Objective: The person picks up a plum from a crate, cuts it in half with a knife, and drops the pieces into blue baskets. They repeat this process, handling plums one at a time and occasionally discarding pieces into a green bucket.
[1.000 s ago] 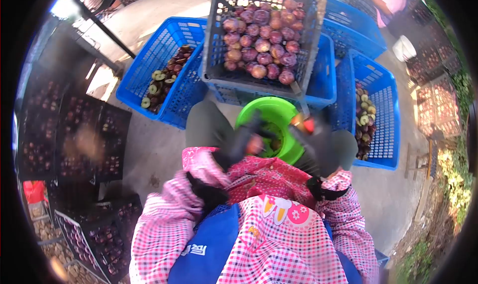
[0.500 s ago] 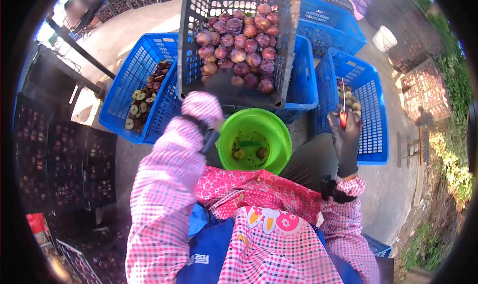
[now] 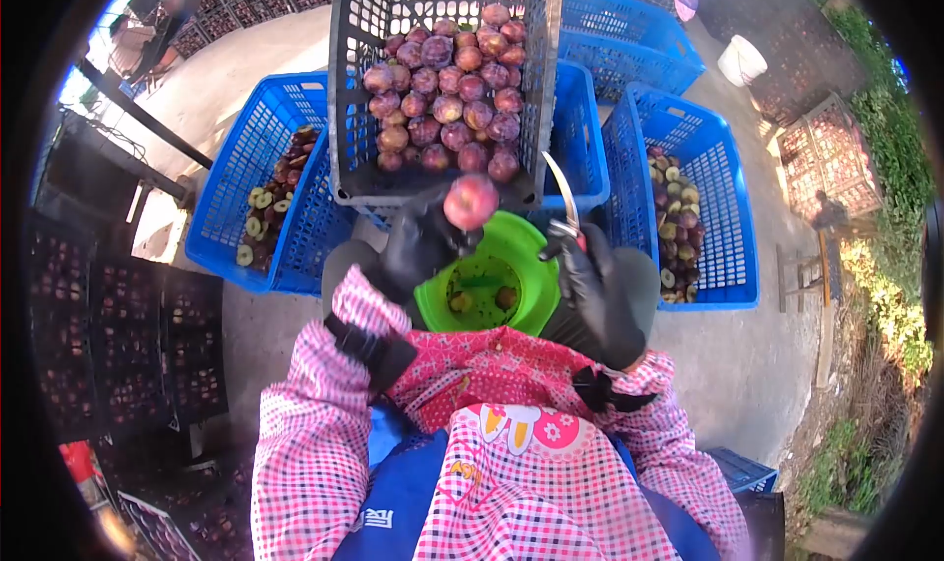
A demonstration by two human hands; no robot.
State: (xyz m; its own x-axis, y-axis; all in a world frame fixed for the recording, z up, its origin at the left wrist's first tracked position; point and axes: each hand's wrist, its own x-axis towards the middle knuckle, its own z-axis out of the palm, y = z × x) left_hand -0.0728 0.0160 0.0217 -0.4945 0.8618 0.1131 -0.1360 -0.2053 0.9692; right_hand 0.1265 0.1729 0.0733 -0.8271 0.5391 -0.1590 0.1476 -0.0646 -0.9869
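Observation:
In a black glove, my left hand (image 3: 421, 243) is closed around a reddish plum (image 3: 470, 202) above the left rim of a green bucket (image 3: 511, 232). My right hand (image 3: 595, 291), gloved in black too, grips a knife (image 3: 563, 189) with a curved blade and a red handle; the blade points up and away from me. Pieces of fruit and dark bits lie at the bottom of the bucket, which stands between my knees. Just beyond it, a black plastic crate (image 3: 544, 89) tilted toward me holds many whole plums (image 3: 447, 109).
A blue crate (image 3: 218, 212) on the left and another blue crate (image 3: 726, 212) on the right hold cut fruit. More blue crates (image 3: 629, 55) stand behind, near a white bucket (image 3: 741, 61). Stacked dark crates (image 3: 128, 325) line the left side. A person (image 3: 147, 40) is at the far left.
My left hand has come back from the black crate's front edge with a plum in it. My right hand has moved left with the knife, from the right blue crate to the bucket.

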